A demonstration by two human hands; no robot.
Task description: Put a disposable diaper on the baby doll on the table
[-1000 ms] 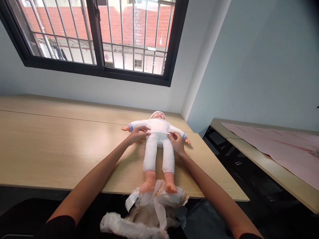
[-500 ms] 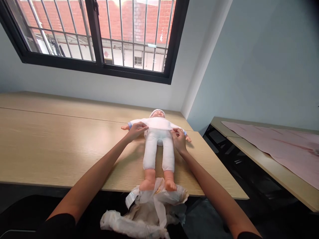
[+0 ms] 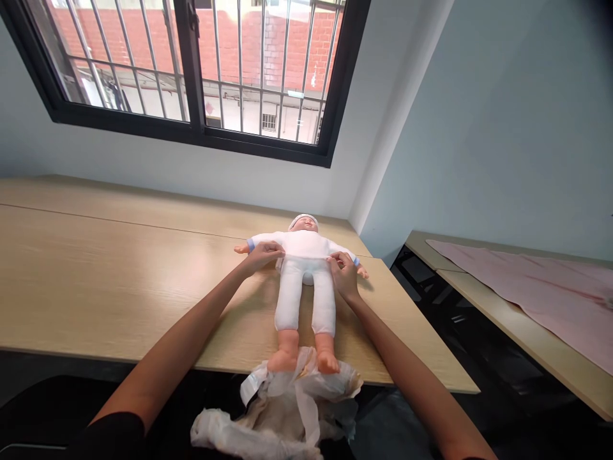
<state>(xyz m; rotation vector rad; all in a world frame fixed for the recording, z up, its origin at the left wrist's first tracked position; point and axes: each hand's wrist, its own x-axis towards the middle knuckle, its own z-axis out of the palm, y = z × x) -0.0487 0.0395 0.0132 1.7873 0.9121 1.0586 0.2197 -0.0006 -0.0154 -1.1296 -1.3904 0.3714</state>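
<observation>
A baby doll [image 3: 306,281] in white clothing lies on its back on the wooden table, head toward the window and bare feet toward me. At one side of its waist, my left hand [image 3: 264,254] is closed in a pinch on the lower edge of the white shirt [image 3: 306,244]. My right hand [image 3: 343,271] pinches that same edge on the other side, fingers curled in. The shirt's hem runs straight between both hands, over the white trousers. Below the doll's feet, a crumpled whitish plastic bag [image 3: 282,415] hangs at the table's front edge and over my lap.
The light wooden table [image 3: 119,275] stretches far to the left and ends just right of the doll. Across a dark gap, a second table [image 3: 479,287] carries a pink cloth [image 3: 536,275]. A barred window [image 3: 191,128] is in the wall behind.
The shirt's hem has come slightly lower over the doll's hips, with both hands still pinching it. The view has tilted slightly, so everything sits a little lower.
</observation>
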